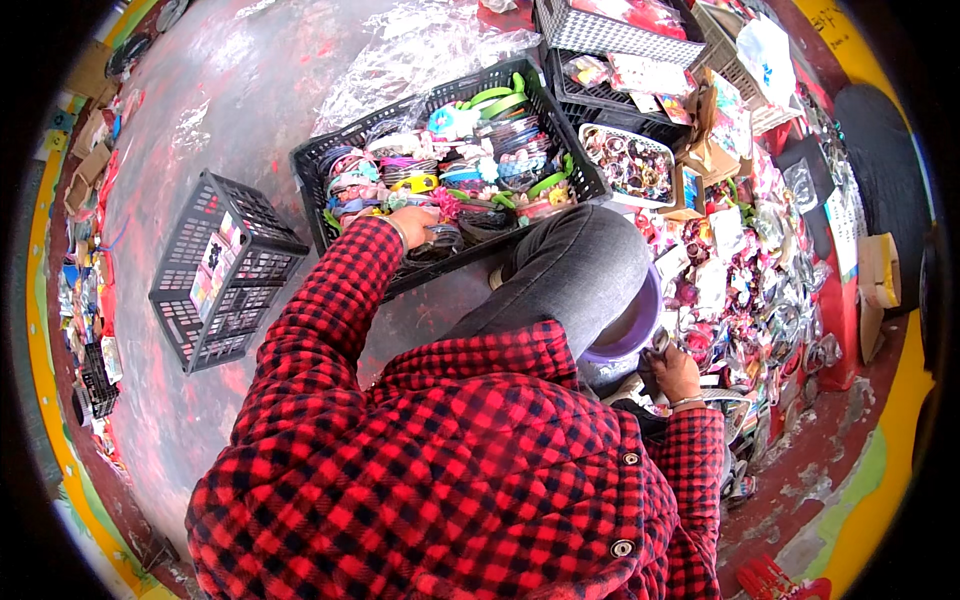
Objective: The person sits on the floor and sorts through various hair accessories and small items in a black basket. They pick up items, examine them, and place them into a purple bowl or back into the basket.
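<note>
My left hand [413,224] reaches into a black plastic crate [318,160] full of colourful hair bands and bracelets, and its fingers close on a dark band [440,240] at the crate's near edge. My right hand [675,370] hangs low beside my knee, next to a purple bowl [640,320], and pinches a small shiny item [660,342]. Both arms wear red and black checked sleeves. My grey-trousered knee [570,265] sits between the two hands.
An emptier black crate [225,270] with a few packets lies to the left. More crates and a white tray of rings [630,160] stand behind. A heap of packaged accessories [760,270] covers the floor at the right. Clear plastic sheeting [420,50] lies at the back.
</note>
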A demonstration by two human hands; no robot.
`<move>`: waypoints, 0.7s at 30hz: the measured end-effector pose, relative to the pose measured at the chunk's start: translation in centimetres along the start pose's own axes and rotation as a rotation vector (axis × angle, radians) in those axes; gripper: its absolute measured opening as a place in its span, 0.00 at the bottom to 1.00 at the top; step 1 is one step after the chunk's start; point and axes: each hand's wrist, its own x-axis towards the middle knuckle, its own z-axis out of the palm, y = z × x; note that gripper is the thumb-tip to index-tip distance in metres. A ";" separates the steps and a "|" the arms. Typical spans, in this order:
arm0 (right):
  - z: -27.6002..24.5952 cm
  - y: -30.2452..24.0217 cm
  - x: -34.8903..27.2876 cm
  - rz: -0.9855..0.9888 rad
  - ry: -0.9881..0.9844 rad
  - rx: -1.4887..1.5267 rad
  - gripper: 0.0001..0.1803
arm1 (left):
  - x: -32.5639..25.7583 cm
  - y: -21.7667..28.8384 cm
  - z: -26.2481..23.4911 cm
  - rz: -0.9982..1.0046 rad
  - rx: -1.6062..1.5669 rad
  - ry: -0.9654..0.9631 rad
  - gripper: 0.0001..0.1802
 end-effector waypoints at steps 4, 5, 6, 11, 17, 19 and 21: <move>0.2 0.2 0.0 0.000 0.023 0.002 0.16 | 0.4 2.7 -0.1 -0.003 0.197 -0.103 0.18; 0.4 0.2 0.0 0.002 0.023 -0.009 0.16 | 0.3 3.2 0.0 -0.023 0.220 -0.118 0.19; 0.6 0.3 0.1 0.000 0.022 -0.013 0.16 | 0.1 3.6 0.2 -0.042 0.243 -0.134 0.20; 0.1 -0.4 0.4 -0.022 0.018 -0.013 0.14 | 0.6 1.7 3.6 -0.108 0.275 -0.200 0.18; -0.1 -0.6 0.3 -0.021 0.010 -0.003 0.13 | 2.0 -0.6 5.1 -0.141 0.285 -0.258 0.17; -0.3 -0.7 0.2 -0.007 0.006 -0.010 0.14 | 2.1 -1.4 5.7 -0.084 0.275 -0.207 0.16; -0.1 -0.7 0.3 -0.001 0.003 -0.011 0.15 | 2.5 -2.6 6.7 -0.084 0.305 -0.231 0.16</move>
